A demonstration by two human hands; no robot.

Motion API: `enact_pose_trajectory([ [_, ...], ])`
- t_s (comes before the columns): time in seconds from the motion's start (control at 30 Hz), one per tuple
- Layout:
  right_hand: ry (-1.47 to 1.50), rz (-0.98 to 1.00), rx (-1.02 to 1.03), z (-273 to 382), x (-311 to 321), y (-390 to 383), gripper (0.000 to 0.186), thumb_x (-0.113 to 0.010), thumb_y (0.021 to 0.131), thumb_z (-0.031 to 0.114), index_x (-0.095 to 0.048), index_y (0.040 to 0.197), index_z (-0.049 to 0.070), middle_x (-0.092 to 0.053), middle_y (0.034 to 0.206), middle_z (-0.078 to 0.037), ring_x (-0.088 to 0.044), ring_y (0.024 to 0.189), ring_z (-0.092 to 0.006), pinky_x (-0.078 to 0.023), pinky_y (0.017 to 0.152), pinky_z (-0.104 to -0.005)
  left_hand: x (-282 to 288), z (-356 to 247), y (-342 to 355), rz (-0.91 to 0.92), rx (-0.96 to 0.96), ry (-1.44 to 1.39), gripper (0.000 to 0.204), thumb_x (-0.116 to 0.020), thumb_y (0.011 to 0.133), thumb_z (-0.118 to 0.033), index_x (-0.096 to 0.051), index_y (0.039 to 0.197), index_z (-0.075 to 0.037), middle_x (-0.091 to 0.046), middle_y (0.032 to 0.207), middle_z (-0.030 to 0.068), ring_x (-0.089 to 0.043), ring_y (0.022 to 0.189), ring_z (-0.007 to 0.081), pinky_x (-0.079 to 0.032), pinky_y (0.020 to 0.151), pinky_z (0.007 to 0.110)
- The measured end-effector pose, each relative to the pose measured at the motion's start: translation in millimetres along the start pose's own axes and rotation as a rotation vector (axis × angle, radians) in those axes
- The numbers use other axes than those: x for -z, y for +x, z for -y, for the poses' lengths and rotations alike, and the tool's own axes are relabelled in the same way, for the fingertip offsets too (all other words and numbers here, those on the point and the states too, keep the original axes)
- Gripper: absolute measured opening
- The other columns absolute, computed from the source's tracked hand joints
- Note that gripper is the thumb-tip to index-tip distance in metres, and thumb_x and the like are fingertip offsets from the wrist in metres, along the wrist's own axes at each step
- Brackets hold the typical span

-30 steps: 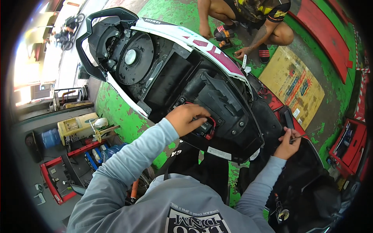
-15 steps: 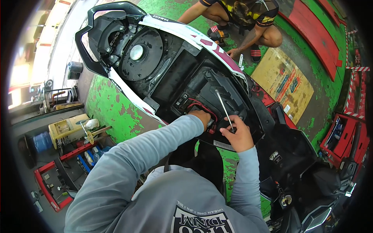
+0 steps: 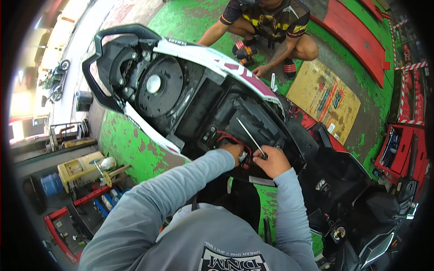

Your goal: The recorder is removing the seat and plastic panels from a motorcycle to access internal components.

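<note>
In front of me is a scooter with its seat off, its white and maroon side panel (image 3: 246,72) framing a black underseat bay (image 3: 194,97). My right hand (image 3: 274,161) is closed round the handle of a screwdriver (image 3: 250,135). Its long metal shaft points up and left over the bay, the tip apart from any part. My left hand (image 3: 232,152) reaches into the near side of the bay beside red wires (image 3: 228,135) and a small silvery part (image 3: 243,156). Its fingers are bent down and mostly hidden, so what they grip does not show.
Across the scooter a person (image 3: 271,27) crouches, one hand low near the panel, beside an orange and black power drill (image 3: 244,52). A stained board (image 3: 323,101) lies on the green floor. Red tool cabinet (image 3: 398,149) at right; red metal frame (image 3: 58,226) and yellow container (image 3: 79,167) at left.
The screwdriver's shaft has swung to lean further left, and my right hand has turned over its handle. My left hand stays by the red wires. The whole view has shifted slightly.
</note>
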State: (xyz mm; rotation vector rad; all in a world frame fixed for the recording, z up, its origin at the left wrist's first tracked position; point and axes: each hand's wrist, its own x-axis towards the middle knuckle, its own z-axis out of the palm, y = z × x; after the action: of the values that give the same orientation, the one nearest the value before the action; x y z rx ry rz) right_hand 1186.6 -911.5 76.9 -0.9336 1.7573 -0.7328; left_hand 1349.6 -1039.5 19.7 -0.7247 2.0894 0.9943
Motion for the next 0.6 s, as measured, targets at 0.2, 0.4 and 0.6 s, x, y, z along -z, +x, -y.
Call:
enact_pose_trajectory([
  [0.2, 0.137, -0.164, 0.022, 14, -4, -11, 0.017, -0.070, 0.082, 0.012, -0.069, 0.096, 0.002, -0.071, 0.087, -0.014, -0.070, 0.084, -0.0283, -0.053, 0.075, -0.0343, 16, -24, -11, -0.063, -0.057, -0.055, 0.038, -0.078, 0.069, -0.020, -0.061, 0.102, -0.009, -0.070, 0.096, 0.0178, -0.067, 0.094, 0.0374, -0.053, 0.082, 0.045],
  [0.4, 0.252, -0.359, 0.030, 20, -3, -13, 0.014, -0.072, 0.082, 0.011, -0.066, 0.089, 0.001, -0.068, 0.076, -0.009, -0.067, 0.072, -0.0185, -0.051, 0.069, -0.0300, 2, -35, 27, 0.079, -0.007, -0.263, 0.033, -0.072, 0.076, -0.017, -0.066, 0.106, -0.006, -0.071, 0.099, 0.0175, -0.072, 0.088, 0.0280, -0.057, 0.079, 0.039],
  [0.6, 0.220, -0.138, -0.059, 20, 23, -17, 0.015, -0.071, 0.083, 0.014, -0.067, 0.093, 0.004, -0.069, 0.080, -0.010, -0.068, 0.073, -0.0243, -0.051, 0.067, -0.0329, -1, -12, 37, 0.359, -0.005, -0.767, 0.025, -0.068, 0.081, -0.007, -0.061, 0.104, -0.001, -0.071, 0.084, 0.0142, -0.073, 0.082, 0.0202, -0.058, 0.068, 0.032],
])
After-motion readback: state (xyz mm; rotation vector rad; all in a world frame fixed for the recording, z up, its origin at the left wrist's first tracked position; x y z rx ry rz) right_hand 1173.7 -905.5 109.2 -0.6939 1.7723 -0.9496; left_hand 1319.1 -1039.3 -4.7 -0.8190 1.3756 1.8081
